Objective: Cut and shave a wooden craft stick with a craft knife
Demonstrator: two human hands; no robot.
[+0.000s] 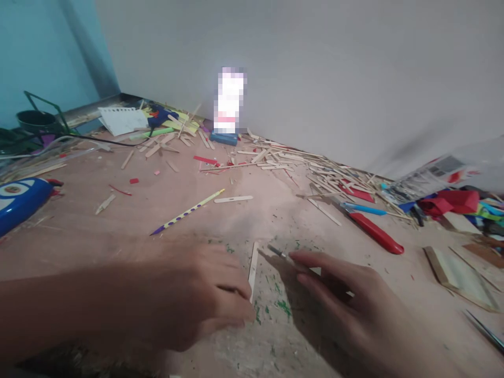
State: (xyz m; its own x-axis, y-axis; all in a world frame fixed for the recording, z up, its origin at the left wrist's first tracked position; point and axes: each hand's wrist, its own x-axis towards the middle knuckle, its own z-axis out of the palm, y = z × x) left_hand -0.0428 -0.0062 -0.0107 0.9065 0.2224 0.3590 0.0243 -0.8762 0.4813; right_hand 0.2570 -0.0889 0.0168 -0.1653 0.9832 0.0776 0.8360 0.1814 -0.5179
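My left hand [189, 291] lies low on the wooden tabletop [79, 220], its fingertips pressing a pale craft stick [253, 265] that points away from me. My right hand [350, 304] grips a small craft knife [280, 253], whose metal tip rests just right of the stick's far end. Green paint specks mark the wood around the stick. Most of the knife's handle is hidden under my fingers.
Red-handled pliers [374, 231] and a blue-handled tool [362, 209] lie right of centre. Several loose craft sticks [299, 163] litter the back along the wall. A spotted pencil [187, 212], a blue case [19, 199], a glue gun [161, 118] and coloured paper scraps [457, 202] are around.
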